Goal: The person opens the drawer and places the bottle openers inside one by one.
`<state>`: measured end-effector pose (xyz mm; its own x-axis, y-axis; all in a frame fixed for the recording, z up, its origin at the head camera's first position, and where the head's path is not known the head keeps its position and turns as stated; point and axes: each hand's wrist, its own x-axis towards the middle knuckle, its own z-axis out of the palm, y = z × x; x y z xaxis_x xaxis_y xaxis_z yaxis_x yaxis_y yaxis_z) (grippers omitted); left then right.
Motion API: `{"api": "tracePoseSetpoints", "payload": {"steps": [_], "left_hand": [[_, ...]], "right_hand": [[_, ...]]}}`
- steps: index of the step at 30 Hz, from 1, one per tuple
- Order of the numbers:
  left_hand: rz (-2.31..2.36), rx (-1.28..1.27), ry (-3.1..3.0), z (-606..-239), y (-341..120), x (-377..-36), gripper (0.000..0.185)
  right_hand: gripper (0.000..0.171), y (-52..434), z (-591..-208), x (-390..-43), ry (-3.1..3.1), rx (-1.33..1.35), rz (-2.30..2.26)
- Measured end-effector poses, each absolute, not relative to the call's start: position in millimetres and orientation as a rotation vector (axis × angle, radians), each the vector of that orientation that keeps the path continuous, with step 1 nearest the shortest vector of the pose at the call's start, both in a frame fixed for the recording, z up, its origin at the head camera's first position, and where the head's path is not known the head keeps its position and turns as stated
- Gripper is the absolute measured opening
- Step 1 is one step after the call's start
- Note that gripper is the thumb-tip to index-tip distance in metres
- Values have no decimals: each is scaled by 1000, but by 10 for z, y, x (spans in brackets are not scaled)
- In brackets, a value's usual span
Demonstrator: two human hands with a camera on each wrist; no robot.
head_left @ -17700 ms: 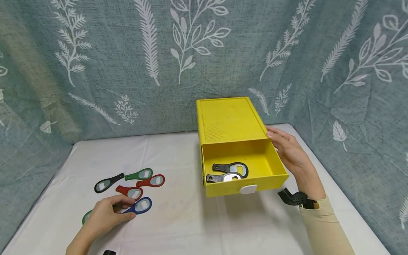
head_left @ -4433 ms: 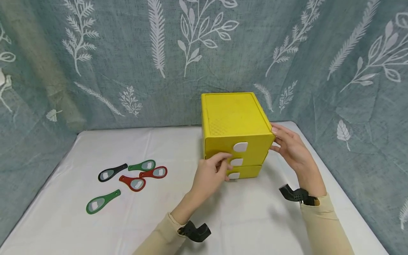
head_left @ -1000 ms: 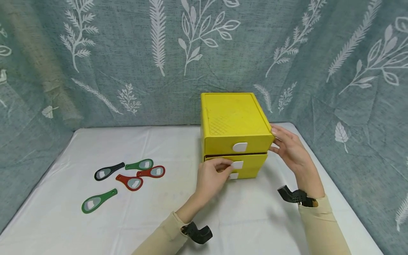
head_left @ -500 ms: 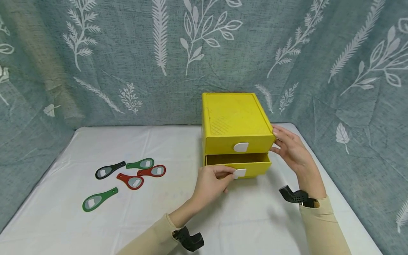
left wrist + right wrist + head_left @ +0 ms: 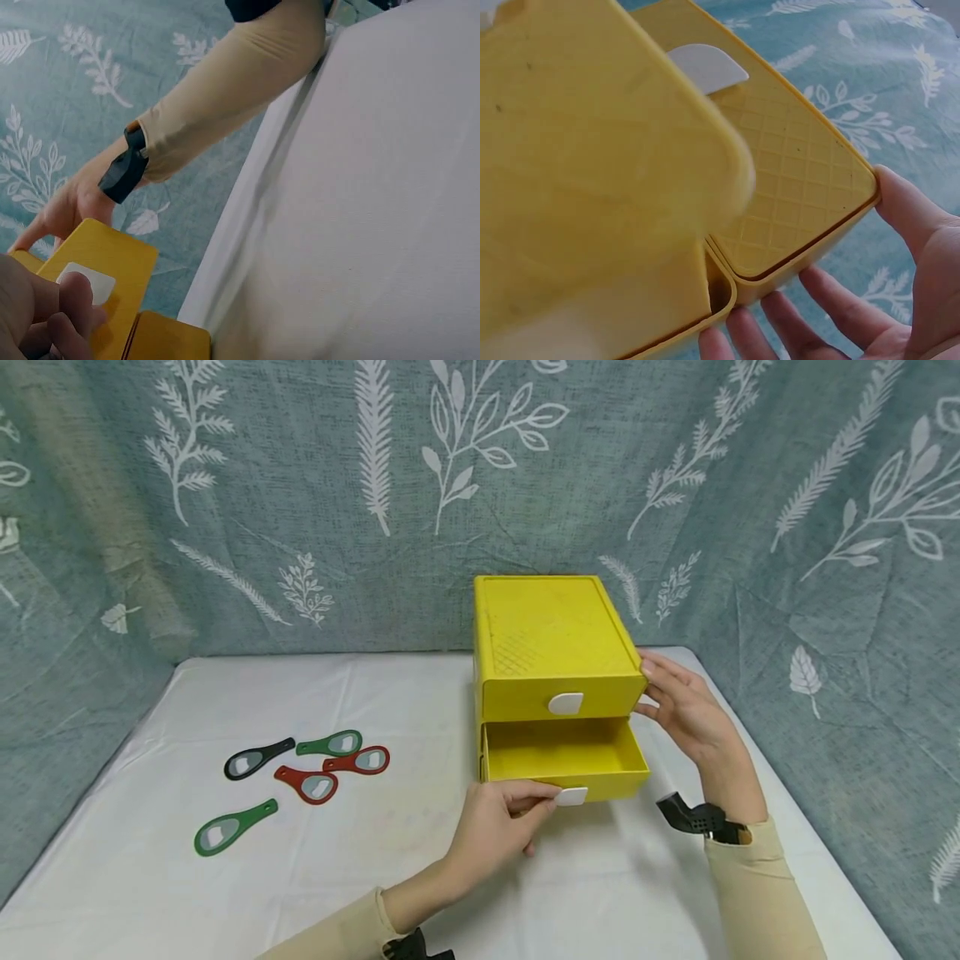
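Note:
A yellow drawer cabinet [image 5: 553, 639] stands on the white table at the back right. The drawer [image 5: 562, 758] below the closed top one is pulled out, and what shows of its inside is bare. My left hand [image 5: 542, 797] pinches that drawer's white handle [image 5: 572, 796]. The left wrist view shows the same handle [image 5: 85, 283] close up against my fingertips [image 5: 71, 300]. My right hand [image 5: 660, 693] lies with straight fingers against the cabinet's right side. In the right wrist view its fingers [image 5: 919, 217] spread along the cabinet's wall [image 5: 795, 187].
Several bottle openers lie on the table's left part: a black one [image 5: 257, 757], a green one [image 5: 330, 744], two red ones [image 5: 357, 761] [image 5: 306, 783] and a second green one [image 5: 231, 828] nearer me. A leaf-patterned cloth [image 5: 300, 485] hangs behind and to the right.
My left hand has drawn the drawer out toward me, from a narrow gap to wide open. The right hand has stayed on the cabinet's side. The openers have not moved.

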<state>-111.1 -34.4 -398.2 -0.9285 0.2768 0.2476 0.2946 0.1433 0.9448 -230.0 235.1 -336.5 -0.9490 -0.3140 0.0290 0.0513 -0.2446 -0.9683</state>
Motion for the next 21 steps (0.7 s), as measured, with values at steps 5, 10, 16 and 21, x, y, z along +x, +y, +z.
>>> {"api": "tracePoseSetpoints", "payload": {"steps": [5,10,16,21], "left_hand": [[-1968,-600,-2369,-3984,-351,-1048,17],[-1943,-652,-2390,-3988,-365,-1023,19],[-2009,-730,-2491,-3945,-472,-958,27],[-1999,-787,-2594,-3859,-695,-881,16]], "right_hand": [[31,2368,-3371,-2310,1764,-340,-2279],[29,2391,-3357,-2320,1782,-336,-2262],[35,2418,-3309,-2333,1815,-340,-2189],[41,2430,-3294,-2336,1828,-349,-2149]]}}
